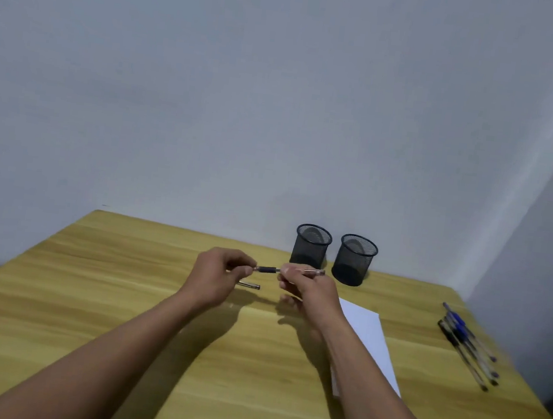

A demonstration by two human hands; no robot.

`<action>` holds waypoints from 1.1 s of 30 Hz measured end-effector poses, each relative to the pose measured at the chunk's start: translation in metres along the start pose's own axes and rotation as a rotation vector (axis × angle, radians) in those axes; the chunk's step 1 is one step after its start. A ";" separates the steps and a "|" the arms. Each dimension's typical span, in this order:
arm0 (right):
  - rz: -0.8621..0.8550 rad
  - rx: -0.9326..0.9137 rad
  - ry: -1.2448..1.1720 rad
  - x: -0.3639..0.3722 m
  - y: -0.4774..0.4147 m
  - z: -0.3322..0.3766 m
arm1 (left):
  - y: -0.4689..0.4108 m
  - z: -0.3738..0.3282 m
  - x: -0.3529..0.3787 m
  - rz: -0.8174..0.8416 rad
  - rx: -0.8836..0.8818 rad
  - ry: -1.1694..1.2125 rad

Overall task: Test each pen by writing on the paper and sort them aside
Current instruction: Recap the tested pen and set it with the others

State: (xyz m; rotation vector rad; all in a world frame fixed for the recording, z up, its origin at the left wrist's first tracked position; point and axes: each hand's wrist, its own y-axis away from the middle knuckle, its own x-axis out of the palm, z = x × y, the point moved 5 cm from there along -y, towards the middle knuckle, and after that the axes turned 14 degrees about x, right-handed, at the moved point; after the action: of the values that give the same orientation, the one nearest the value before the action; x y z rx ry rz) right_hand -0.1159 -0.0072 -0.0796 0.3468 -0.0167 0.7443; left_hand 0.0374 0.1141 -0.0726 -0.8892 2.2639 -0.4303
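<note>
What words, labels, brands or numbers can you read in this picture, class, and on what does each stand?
No text is readable anywhere.
On the held pen: any print is too small and blurred.
On the pens on the right: too blurred to tell.
On the paper: no writing on the visible part.
On the left mesh cup and the right mesh cup: no label shows.

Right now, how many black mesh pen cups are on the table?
2. The left cup stands at the far edge of the table, just beyond the right hand; the right cup stands close beside it. Both are upright; none looks hidden.
</note>
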 end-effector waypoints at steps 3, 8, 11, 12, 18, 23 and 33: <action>-0.006 -0.034 -0.101 -0.011 0.005 0.007 | -0.011 -0.023 0.017 0.003 -0.013 0.108; -0.030 -0.105 -0.072 -0.035 0.010 0.016 | -0.021 -0.042 0.040 0.038 0.017 0.098; -0.036 -0.109 -0.102 -0.044 0.007 0.018 | -0.024 -0.048 0.051 0.048 0.039 0.112; -0.039 -0.103 -0.119 -0.047 0.005 0.018 | -0.025 -0.049 0.054 0.061 0.049 0.107; -0.066 -0.045 -0.220 -0.064 -0.004 0.017 | -0.039 -0.051 0.068 0.119 0.189 -0.018; -0.115 -0.014 -0.306 -0.078 -0.012 0.013 | -0.042 -0.057 0.086 0.118 0.318 -0.115; -0.159 -0.028 -0.265 -0.099 -0.024 0.010 | -0.055 -0.036 0.110 0.170 0.130 0.038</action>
State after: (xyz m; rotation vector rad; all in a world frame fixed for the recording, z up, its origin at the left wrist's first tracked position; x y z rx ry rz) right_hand -0.1719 -0.0918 -0.0910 0.4131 -0.2470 0.5361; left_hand -0.0216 0.0003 -0.0686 -0.6232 2.2946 -0.5135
